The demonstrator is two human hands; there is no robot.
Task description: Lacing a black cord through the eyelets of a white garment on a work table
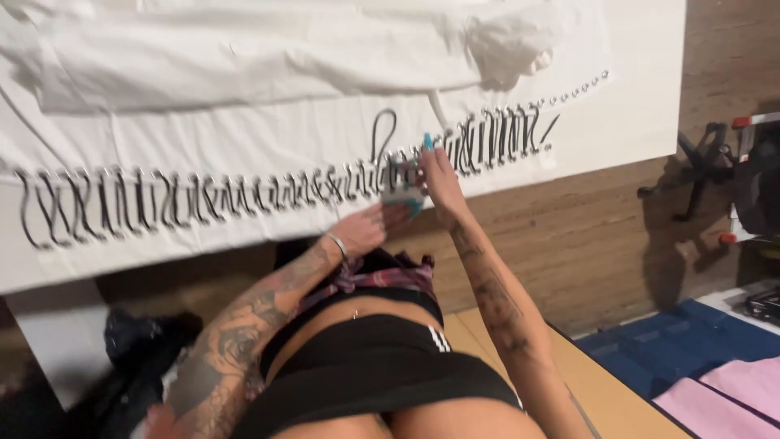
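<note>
A: Apparently a large white sheet (244,154) is laid out flat in front of the person, with a row of black looping marks (203,199) drawn across it from left to right.

B: Noted. Right hand (441,175)?

A: It is raised at the line of marks, right of centre. A teal-tipped marker (427,143) is pinched in its fingers (429,162), tip pointing away, so the fingers are closed on the marker. The tip is seen at the row, where the drawn line continues to the right.

B: Left hand (367,228)?

A: It is placed just below the row, near the right hand. A small teal and white object (404,197) is held at its fingertips; what it is cannot be told. The fingers appear curled about it, though blur prevents a firm reading. A bracelet (338,245) is seen on the wrist. The hand is judged to be kept close so the object is within reach of the marker.

B: Surroundings?

A: Crumpled white cloth (244,57) is lying at the far side of the sheet. A wooden floor (585,244) is visible to the right, with blue and pink mats (715,366) near right.
</note>
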